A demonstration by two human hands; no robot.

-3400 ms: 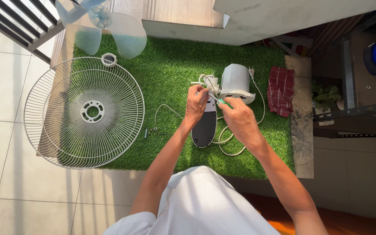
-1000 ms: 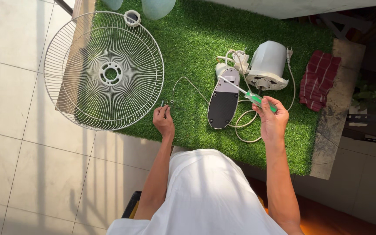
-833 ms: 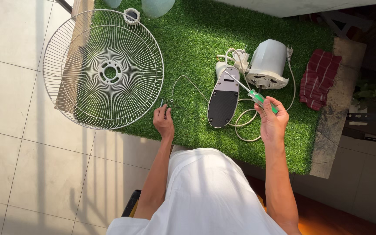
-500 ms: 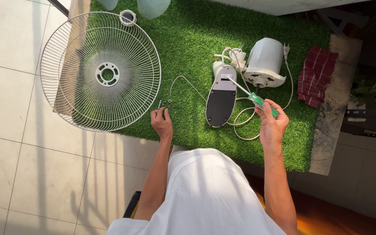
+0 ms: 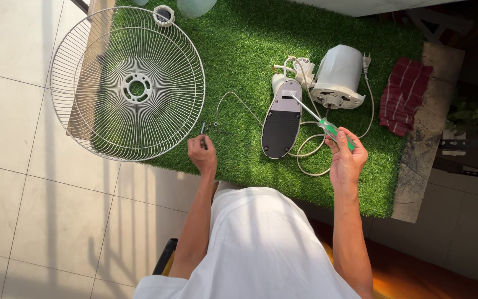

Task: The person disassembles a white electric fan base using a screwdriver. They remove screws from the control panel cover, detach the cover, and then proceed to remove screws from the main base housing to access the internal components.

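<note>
Head view:
— Grips? 
— My left hand (image 5: 203, 155) pinches a small dark screw (image 5: 203, 129) beside the wire guard (image 5: 128, 83); my right hand (image 5: 347, 160) clasps the green screwdriver (image 5: 327, 126), right of the guard, over the fan base (image 5: 281, 119).
— Risk? 
— The screw could vanish in the grass (image 5: 239, 55).

On the grass mat (image 5: 250, 50) the fan guard (image 5: 128, 83) lay at the left (partly over the floor tiles (image 5: 12, 182)). The base plate (image 5: 281, 120) sat right of it, the motor housing (image 5: 339, 76) beyond, and the folded cloth (image 5: 405, 95) farthest right.
</note>
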